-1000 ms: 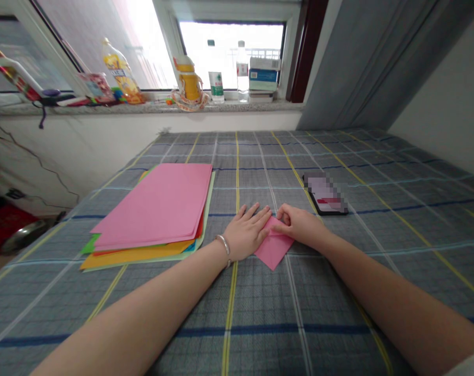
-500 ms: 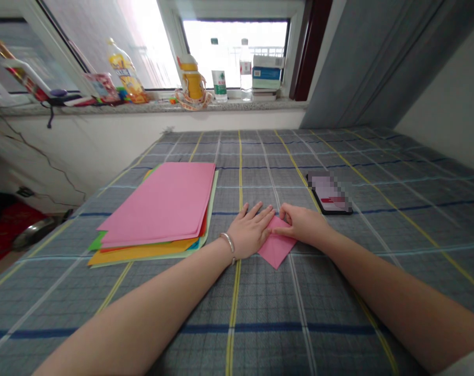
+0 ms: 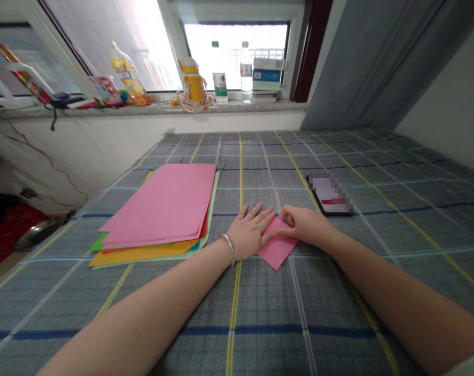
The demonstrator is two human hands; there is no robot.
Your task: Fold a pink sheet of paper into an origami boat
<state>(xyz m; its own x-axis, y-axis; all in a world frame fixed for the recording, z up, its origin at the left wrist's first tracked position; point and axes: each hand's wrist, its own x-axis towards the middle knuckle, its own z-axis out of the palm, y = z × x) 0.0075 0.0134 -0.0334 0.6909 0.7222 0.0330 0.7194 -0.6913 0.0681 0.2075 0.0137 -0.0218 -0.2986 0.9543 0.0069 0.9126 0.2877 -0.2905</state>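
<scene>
A small folded piece of pink paper lies on the plaid cloth, one corner pointing toward me. My left hand, with a silver bangle at its wrist, rests flat with fingers spread. Its fingertips and thumb press on the paper's left side. From the right, my right hand is closed at the paper's right edge, fingers curled in and thumb on the sheet near the middle. Part of the paper is covered by both hands.
To the left lies a stack of coloured paper, pink on top. A phone lies at the right. Bottles, a yellow cup and boxes line the windowsill. The plaid cloth covers the surface.
My right thumb has slid slightly right along the paper. My left thumb now reaches farther onto the sheet. Otherwise, the hands and paper are nearly where they were.
</scene>
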